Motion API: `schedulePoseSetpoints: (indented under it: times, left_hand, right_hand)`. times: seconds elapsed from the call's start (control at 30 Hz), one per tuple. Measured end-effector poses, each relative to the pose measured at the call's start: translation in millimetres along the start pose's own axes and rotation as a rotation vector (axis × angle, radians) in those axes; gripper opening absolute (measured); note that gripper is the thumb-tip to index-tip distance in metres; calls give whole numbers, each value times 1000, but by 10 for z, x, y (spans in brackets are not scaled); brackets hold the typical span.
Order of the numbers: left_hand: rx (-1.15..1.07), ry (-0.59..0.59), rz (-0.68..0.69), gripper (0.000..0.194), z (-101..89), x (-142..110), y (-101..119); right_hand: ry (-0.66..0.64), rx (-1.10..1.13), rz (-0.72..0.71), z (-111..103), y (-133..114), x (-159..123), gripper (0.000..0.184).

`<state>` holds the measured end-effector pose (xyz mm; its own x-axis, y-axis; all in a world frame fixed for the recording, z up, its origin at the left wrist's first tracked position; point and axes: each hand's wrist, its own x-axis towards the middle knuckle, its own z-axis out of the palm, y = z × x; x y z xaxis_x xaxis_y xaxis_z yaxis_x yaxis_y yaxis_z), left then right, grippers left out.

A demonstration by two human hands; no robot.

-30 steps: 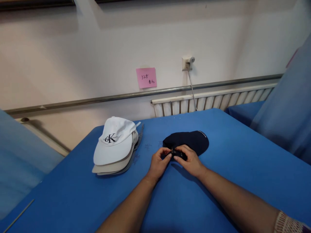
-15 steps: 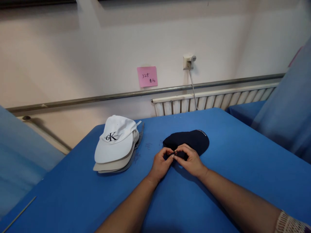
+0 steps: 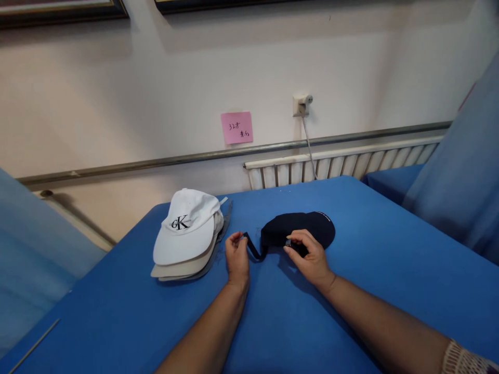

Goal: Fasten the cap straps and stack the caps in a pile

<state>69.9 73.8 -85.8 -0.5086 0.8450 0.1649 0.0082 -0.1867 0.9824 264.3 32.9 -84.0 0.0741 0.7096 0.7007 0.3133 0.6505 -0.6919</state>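
A dark navy cap (image 3: pixel 307 228) lies flattened on the blue table (image 3: pixel 370 249) in front of me. My left hand (image 3: pixel 237 257) pinches the end of the cap's back strap (image 3: pixel 252 248), which stretches out to the left of the cap. My right hand (image 3: pixel 310 255) is closed on the strap's buckle at the cap's near edge, pressing it against the cap.
A stack of light caps, topped by a white one with a black logo (image 3: pixel 187 231), sits to the left. Behind the table are a white radiator (image 3: pixel 343 163), a wall socket with a cable (image 3: pixel 302 104) and a pink note (image 3: pixel 236 127). Blue fabric (image 3: pixel 463 171) rises at the right.
My left hand has moved left, away from my right hand, drawing the strap out of the buckle. My right hand stays on the buckle.
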Motion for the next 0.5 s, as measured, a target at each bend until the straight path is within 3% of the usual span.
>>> schedulePoseSetpoints:
  times: [0.03, 0.1, 0.27, 0.33, 0.5]
  left_hand:
    - [14, 19, 31, 29, -1, -14, 16]
    - [73, -53, 94, 25, 1, -72, 52]
    - [256, -506, 102, 29, 29, -290, 134]
    - [309, -608, 106, 38, 41, -346, 165]
    - [197, -568, 113, 37, 43, -334, 223]
  right_hand:
    - [6, -10, -8, -3, -7, 0, 20]
    - [8, -27, -28, -10, -26, 0, 22]
    - [-38, -58, -111, -29, -107, -3, 24]
    - [-79, -62, -157, -33, -153, -13, 25]
    - [-302, -92, -285, -38, -296, -51, 32]
